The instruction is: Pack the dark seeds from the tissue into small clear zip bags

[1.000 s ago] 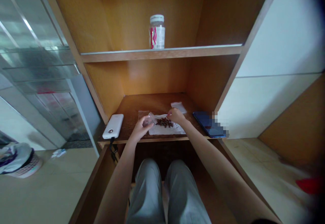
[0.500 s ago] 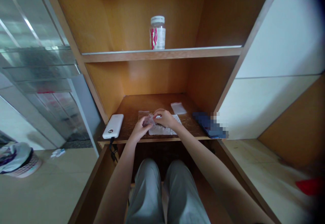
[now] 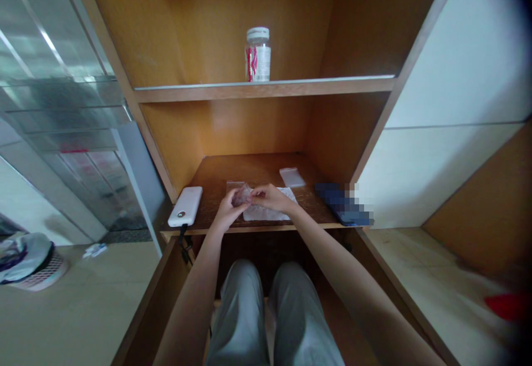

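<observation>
Both hands have drawn together since the earlier frame: the right hand (image 3: 273, 198) has slid left off the paper's middle and now meets the left hand (image 3: 228, 212) at a small clear plastic bag (image 3: 241, 195), just above the near edge of the table (image 3: 249, 169), in the lower middle of the frame. The left fingers (image 3: 236, 202) are bunched together and pinch the bag from the near side, while the right fingers (image 3: 255, 192) come together on it from the right, so the bag is clamped between the two hands. What is inside it is too small and blurred to tell. Under the hands lies a white paper sheet (image 3: 270, 214). A small white packet (image 3: 292, 177) sits just beyond it, a white power bank (image 3: 185, 206) with a dark cord lies at the table's left edge, and a blue phone (image 3: 332, 200) lies to the right, partly pixelated. On the shelf (image 3: 266, 90) above, at upper centre, stands a labelled jar (image 3: 257, 55).
</observation>
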`<state>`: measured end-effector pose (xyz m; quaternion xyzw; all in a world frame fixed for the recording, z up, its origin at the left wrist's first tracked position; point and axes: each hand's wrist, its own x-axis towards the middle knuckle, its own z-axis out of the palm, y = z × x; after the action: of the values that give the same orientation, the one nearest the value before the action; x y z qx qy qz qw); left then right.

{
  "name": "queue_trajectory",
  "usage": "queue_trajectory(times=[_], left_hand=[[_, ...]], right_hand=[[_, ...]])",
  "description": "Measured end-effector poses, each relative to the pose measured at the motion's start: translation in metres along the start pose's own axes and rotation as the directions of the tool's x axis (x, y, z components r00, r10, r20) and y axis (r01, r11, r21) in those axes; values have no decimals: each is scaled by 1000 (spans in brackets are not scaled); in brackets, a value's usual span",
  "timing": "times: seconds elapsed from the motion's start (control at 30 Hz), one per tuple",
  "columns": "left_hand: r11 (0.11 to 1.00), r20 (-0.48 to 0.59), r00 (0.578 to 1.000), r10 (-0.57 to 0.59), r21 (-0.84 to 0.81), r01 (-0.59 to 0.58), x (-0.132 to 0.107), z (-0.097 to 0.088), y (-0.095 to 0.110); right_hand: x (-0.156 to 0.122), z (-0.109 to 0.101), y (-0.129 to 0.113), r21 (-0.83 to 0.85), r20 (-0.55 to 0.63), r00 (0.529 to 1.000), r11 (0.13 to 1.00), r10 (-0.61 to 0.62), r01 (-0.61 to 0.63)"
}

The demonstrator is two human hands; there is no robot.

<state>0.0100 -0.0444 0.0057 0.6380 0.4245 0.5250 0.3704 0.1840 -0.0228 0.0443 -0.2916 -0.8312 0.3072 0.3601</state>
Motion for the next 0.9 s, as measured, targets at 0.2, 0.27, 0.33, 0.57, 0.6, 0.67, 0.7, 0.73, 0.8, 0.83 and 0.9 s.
queue_trajectory(times=[0.2,0.27,0.33,0.57,0.6,0.67,0.7,0.73,0.8,0.83,0.9], left_hand=[[999,-23,999,-36,23,36,-2,1,6],[998,-37,998,-50,-26,49,-2,2,10],[994,-60,996,-71,-85,66,-2,2,13],[990,-48,991,-122,-79,118,-4,-1,17],[991,-43,992,-117,-78,113,-4,-2,17],[992,-49,993,-106,-79,102,-4,-3,17],[993,-62,994,-95,-76,90,-4,-3,17],[995,-79,994,-80,-69,75,-4,-3,17],[997,-110,993,-51,-55,45,-3,-4,16],[998,-117,992,-41,-53,35,-3,-4,16],[998,-123,992,-36,-60,29,-3,-4,14]], right_hand=[[2,1,7,71,-191,974,991,122,-110],[3,1,6,127,-217,964,984,153,-128],[2,2,6,193,-243,953,972,181,-136],[-2,12,3,508,-335,886,854,320,-117],[-3,15,2,564,-343,874,819,345,-102],[-5,22,-3,675,-360,838,734,410,-69],[-6,25,-6,719,-364,819,692,443,-54],[-7,29,-8,752,-364,805,658,469,-43],[-9,35,-11,783,-349,796,620,495,-42],[-10,38,-12,785,-336,803,617,492,-50],[-10,44,-9,766,-308,828,638,469,-77]])
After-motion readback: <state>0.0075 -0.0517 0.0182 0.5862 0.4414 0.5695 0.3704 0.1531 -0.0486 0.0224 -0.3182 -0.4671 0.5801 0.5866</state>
